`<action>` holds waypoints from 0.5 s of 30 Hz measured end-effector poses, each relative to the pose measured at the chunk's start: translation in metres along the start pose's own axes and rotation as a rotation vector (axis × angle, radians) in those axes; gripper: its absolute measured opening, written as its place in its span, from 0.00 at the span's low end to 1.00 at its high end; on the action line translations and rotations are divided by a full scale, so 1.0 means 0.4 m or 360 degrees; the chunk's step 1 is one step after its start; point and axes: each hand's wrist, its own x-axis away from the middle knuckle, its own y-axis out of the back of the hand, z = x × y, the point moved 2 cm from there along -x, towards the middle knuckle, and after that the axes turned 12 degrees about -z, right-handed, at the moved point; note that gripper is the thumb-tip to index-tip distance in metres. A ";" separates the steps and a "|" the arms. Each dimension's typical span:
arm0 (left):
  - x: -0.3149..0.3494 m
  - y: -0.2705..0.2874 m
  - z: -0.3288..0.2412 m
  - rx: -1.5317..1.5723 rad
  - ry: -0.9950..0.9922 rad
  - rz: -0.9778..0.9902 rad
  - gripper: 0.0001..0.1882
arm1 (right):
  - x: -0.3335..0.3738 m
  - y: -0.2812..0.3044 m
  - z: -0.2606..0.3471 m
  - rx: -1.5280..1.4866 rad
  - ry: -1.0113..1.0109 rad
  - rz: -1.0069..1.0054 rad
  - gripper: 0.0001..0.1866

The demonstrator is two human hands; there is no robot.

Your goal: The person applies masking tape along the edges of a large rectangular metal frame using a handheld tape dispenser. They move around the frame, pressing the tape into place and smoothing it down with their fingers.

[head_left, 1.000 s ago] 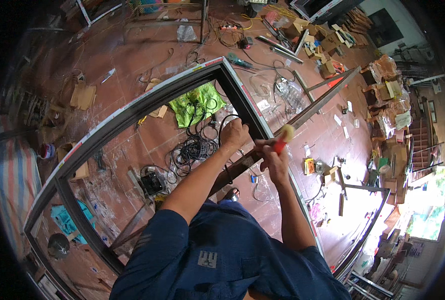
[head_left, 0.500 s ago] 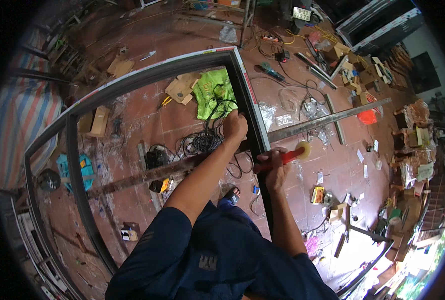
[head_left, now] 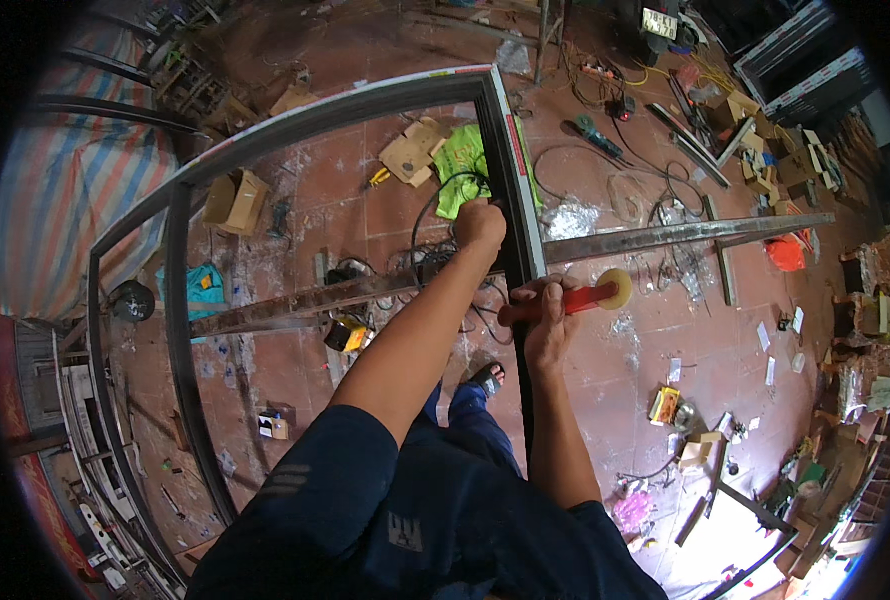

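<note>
A large dark window or door frame (head_left: 514,190) lies raised above the floor before me. My left hand (head_left: 481,224) is closed in a pinch against the inner side of its right-hand bar. A thin black rubber strip (head_left: 424,212) loops up to that hand; the pinched part is hidden by the fingers. Just outside the same bar, my right hand (head_left: 549,340) is wrapped round the red handle of a mallet (head_left: 587,299). The mallet's pale yellow round head points right, apart from the frame.
A long metal bar (head_left: 665,238) crosses beneath the frame. On the tiled floor lie a green bag (head_left: 457,165), flattened cardboard (head_left: 411,152), yellow-handled pliers (head_left: 379,177), a green power tool (head_left: 598,136) and trailing cables. Another dark frame (head_left: 800,60) stands at the far right.
The view has shifted, so the frame and floor things sit further right. My left hand has moved slightly nearer me along the bar. The mallet stays in my right hand.
</note>
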 end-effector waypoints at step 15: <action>0.001 0.009 -0.068 -0.0389 -0.0216 -0.0108 0.17 | -0.008 0.010 -0.009 -0.0252 -0.0178 -0.0065 0.15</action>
